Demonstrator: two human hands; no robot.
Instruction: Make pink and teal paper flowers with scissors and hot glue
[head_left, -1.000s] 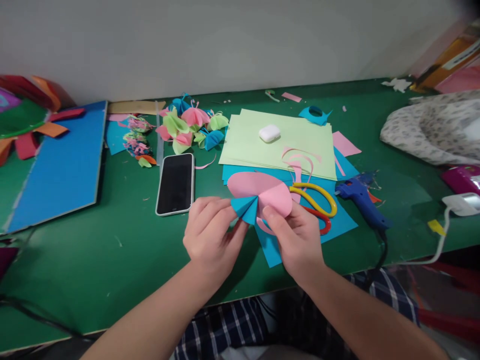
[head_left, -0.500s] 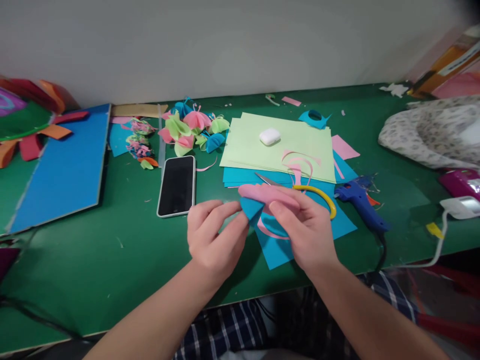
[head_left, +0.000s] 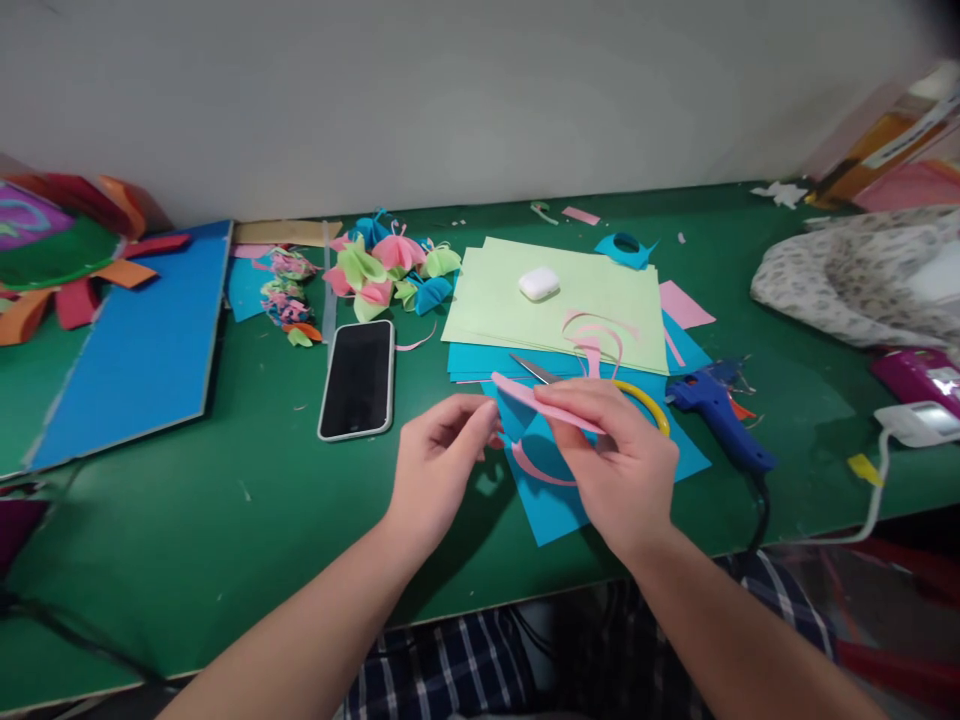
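My right hand (head_left: pixel 619 450) pinches a thin stack of pink paper (head_left: pixel 547 402) between thumb and fingers, tilted nearly edge-on to me. Below its left end a folded blue paper piece (head_left: pixel 516 410) shows. My left hand (head_left: pixel 446 465) is just to the left, thumb and index tips pressed together beside the blue edge; whatever is between them, if anything, is hidden. Under both hands lie blue sheets (head_left: pixel 551 520) with a curved pink strip (head_left: pixel 536 472). Scissors with a yellow handle (head_left: pixel 646 402) rest behind my right hand, partly covered by it.
Green sheets (head_left: pixel 495 310) carry a white case (head_left: pixel 539 284). A phone (head_left: pixel 358 380) and several paper flowers (head_left: pixel 397 250) are to the left, beyond them a blue board (head_left: pixel 142 350). At right lie a blue glue gun (head_left: pixel 720 415) and a patterned cloth item (head_left: pixel 810 270).
The pink paper has turned from showing its rounded face to nearly edge-on. My left fingers have drawn back a little from the blue piece they were pinching. The view has shifted slightly.
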